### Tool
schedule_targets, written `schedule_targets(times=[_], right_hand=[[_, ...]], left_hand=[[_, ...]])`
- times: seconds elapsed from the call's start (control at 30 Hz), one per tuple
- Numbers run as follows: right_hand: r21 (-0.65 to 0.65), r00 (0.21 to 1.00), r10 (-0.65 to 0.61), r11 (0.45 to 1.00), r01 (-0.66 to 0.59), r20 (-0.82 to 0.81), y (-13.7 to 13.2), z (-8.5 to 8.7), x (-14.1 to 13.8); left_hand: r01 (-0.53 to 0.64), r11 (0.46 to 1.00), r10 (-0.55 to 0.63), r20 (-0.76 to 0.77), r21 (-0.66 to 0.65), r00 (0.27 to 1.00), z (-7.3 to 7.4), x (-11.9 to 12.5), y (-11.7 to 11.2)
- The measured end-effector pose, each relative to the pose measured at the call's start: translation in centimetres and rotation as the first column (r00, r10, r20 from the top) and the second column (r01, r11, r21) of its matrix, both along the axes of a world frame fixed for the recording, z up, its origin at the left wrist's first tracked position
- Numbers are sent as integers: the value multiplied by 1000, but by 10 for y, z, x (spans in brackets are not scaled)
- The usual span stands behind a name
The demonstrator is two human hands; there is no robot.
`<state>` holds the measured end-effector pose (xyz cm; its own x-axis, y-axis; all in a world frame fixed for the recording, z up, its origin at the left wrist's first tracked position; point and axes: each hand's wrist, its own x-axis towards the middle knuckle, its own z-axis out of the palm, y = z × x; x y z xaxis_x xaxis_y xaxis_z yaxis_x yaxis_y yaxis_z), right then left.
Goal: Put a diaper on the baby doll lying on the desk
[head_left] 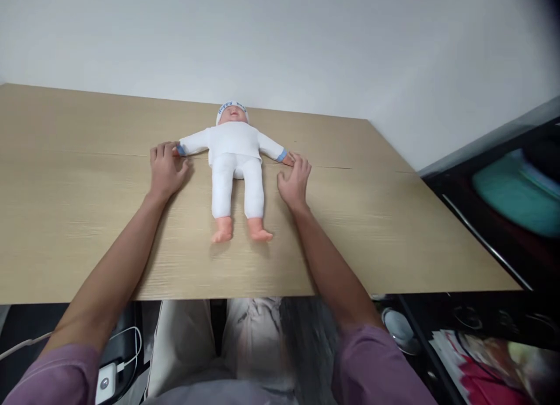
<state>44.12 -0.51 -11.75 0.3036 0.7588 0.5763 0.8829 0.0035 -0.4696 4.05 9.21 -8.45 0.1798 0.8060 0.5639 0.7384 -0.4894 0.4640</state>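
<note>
A baby doll (235, 139) lies on its back on the wooden tabletop (109, 230), head toward the wall and bare feet toward me. It has a white top and trousers, blue cuffs and a white headband with blue lettering. Both its arms are stretched out sideways. My left hand (166, 168) rests palm down by the doll's hand on the left, fingertips at it and thumb apart. On the other side, my right hand (295, 180) has its fingertips against the doll's other hand, thumb also apart. Neither hand appears to close around the doll.
A pale wall (262, 43) stands behind the tabletop. To the right is a dark unit with a teal item (516, 189). Below the front edge are a white charger (105, 383) with a cable, and papers (450, 358) with a red item.
</note>
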Motion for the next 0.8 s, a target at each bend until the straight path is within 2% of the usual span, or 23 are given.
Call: schedule_targets(times=[0.1, 0.17, 0.23, 0.27, 0.3, 0.33, 0.37, 0.4, 0.43, 0.47, 0.5, 0.57, 0.63, 0.7, 0.8], right_hand=[[36, 993, -8, 999, 13, -118, -55, 18, -43], [47, 982, 70, 997, -62, -173, -109, 28, -66], [50, 967, 114, 993, -106, -229, -179, 28, -81], [32, 959, 120, 993, -116, -257, -217, 22, -85], [6, 953, 115, 993, -118, -279, -256, 12, -87], [-47, 946, 104, 991, -124, -306, -295, -1, -87], [-107, 937, 92, 985, -135, -337, -331, -18, -86], [-183, 920, 83, 969, -164, -382, -363, -36, -85], [-237, 897, 43, 958, -162, -439, -390, -55, -84], [-290, 871, 5, 942, -169, -492, -412, -73, -84], [-323, 844, -73, 939, -122, -532, -429, -90, -85], [-397, 782, -183, 914, -88, -595, -449, -118, -91], [-420, 728, -251, 906, -55, -638, -454, -135, -102], [-421, 678, -299, 907, -17, -672, -448, -143, -115], [-451, 602, -351, 892, -17, -717, -426, -134, -134]], left_hand=[[26, 1000, -26, 62, -2, 998, 18, 20, -62], [63, 997, -58, 121, -40, 991, 27, 28, -126], [117, 987, -95, 198, -106, 976, 23, 27, -206], [217, 963, -181, 209, -162, 961, 15, 22, -249], [388, 892, -344, 208, -232, 916, 2, 15, -292], [562, 757, -519, 215, -334, 827, -14, 7, -334], [644, 629, -607, 243, -436, 757, -32, -2, -371], [632, 546, -599, 271, -550, 754, -51, -9, -404], [584, 524, -526, 304, -620, 795, -70, -15, -430], [502, 530, -392, 327, -683, 860, -87, -18, -451], [418, 540, -240, 343, -730, 908, -101, -19, -465], [309, 503, -20, 346, -807, 938, -123, -12, -476], [306, 442, 61, 368, -843, 928, -136, 4, -472], [351, 380, 110, 419, -856, 902, -143, 28, -460], [472, 211, 291, 516, -856, 806, -148, 65, -443]])
